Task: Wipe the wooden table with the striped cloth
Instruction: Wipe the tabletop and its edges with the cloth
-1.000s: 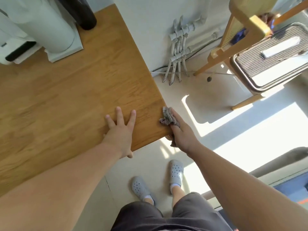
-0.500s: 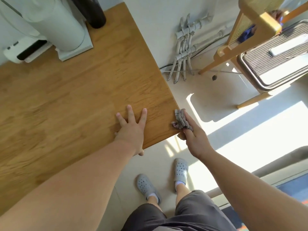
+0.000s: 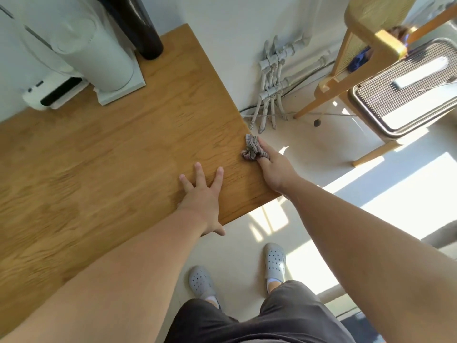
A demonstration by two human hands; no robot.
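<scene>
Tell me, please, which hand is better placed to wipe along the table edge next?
The right. The right hand grips the bunched striped cloth at the right edge of the wooden table. The left hand lies flat on the top, fingers spread, holding nothing.

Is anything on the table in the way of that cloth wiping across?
The left hand rests flat on the table, close beside the cloth the right hand grips at the edge. Farther off stand white appliances and a dark bottle.
</scene>
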